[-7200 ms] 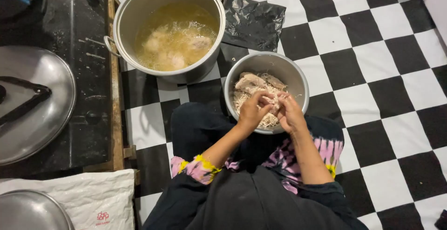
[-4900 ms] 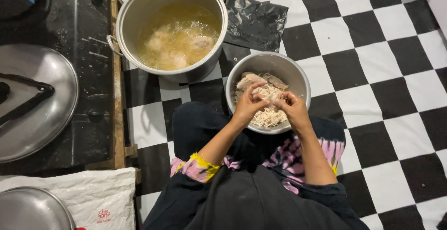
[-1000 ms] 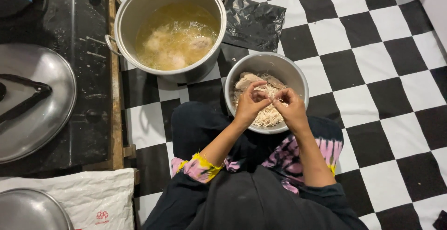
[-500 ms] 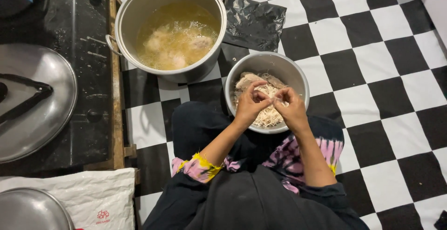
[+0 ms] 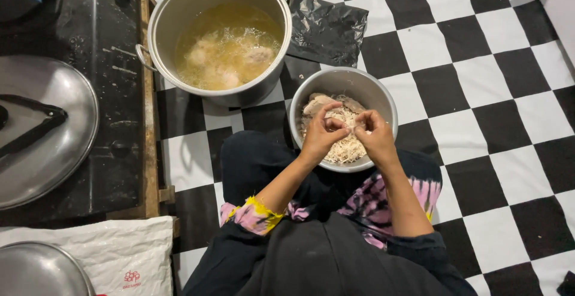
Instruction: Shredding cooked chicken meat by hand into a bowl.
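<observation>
Both hands, left hand (image 5: 320,137) and right hand (image 5: 372,137), met above the metal bowl (image 5: 374,95). Their fingers pinched one shred of cooked meat (image 5: 347,129), so fragments dropped onto the pile below.

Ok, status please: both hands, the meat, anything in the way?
Left hand and right hand pinching shredded meat over the steel bowl. Broth pot beside, apart. Nothing blocking.

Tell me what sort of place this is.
Probably a home kitchen floor used for food preparation. A large metal pot of broth stands on the black-and-white checkered tile floor, and both hands pull meat apart over a metal bowl of shreds, beside a round metal lid.
</observation>
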